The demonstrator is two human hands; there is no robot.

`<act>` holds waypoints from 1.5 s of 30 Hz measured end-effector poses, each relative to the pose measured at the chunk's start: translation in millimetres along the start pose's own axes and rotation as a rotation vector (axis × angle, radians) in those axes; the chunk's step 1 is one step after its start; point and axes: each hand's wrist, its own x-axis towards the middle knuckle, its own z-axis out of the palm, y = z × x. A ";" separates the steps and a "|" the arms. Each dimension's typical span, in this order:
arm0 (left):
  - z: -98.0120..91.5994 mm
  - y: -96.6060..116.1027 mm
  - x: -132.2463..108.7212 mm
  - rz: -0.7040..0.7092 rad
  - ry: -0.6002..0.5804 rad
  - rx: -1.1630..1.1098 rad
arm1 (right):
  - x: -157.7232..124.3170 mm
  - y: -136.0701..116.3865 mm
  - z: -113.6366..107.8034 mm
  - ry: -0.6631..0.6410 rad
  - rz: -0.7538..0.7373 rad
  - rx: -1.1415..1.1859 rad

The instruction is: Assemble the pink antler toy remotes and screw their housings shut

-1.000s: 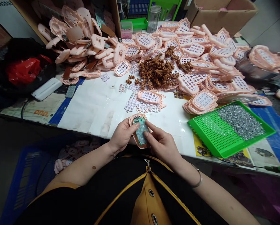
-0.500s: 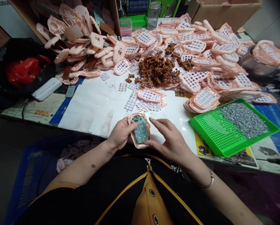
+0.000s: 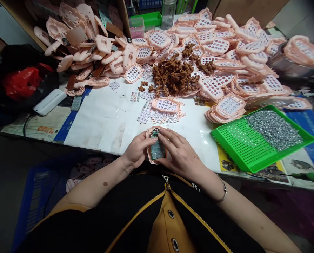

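My left hand (image 3: 137,150) is closed round the left side of a pink plastic shell (image 3: 149,159), its thumb lying over the edge. Inside the shell sits a green circuit board (image 3: 158,150) with a greyish, shiny lower part. My right hand (image 3: 181,153) grips the shell's right side, its fingers laid across the upper right of the board and its thumb at the lower edge. Those fingers hide part of the board. Just beyond, on the white table sheet, another pink shell with keypad openings (image 3: 166,104) rests on small printed keypad pieces (image 3: 164,117).
A green perforated tray (image 3: 235,147) of small metal screws (image 3: 274,130) stands at the right, a green-handled screwdriver (image 3: 308,176) nearby. Brown rubbery pieces (image 3: 172,77) lie heaped mid-table. Pink shells (image 3: 220,45) pile up behind and fill a cardboard box (image 3: 124,17) at back left.
My right hand has come in from the right and closed on the shell, its fingers now over the board. The left hand keeps its hold. The view has shifted slightly.
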 end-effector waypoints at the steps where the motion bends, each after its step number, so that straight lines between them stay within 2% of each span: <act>1: 0.4 -0.8 -0.1 -0.003 -0.015 -0.028 | -0.3 -0.5 0.6 0.017 0.003 -0.010; 4: 1.3 -3.9 -0.8 -0.026 -0.058 -0.086 | -0.6 -2.1 3.6 0.076 0.020 -0.030; 7: 0.7 -6.5 -0.1 -0.060 -0.041 -0.060 | 0.5 -1.7 6.0 0.091 0.061 0.018; 11: -4.1 -7.0 2.3 -0.110 -0.001 -0.001 | 4.8 8.1 1.2 -0.005 0.088 0.134; 16: -7.6 0.0 2.2 -0.214 -0.034 0.012 | 12.8 27.3 -12.6 -0.127 0.089 0.271; 19: -6.6 5.0 1.5 -0.275 -0.033 0.013 | 15.2 30.6 -15.0 -0.143 0.087 0.313; 29: -11.4 5.2 3.2 -0.286 -0.005 0.028 | 14.3 23.2 -4.9 -0.073 0.143 0.316; 45: -3.9 10.8 0.9 -0.264 -0.047 0.036 | 13.3 14.8 -7.3 -0.040 0.162 0.303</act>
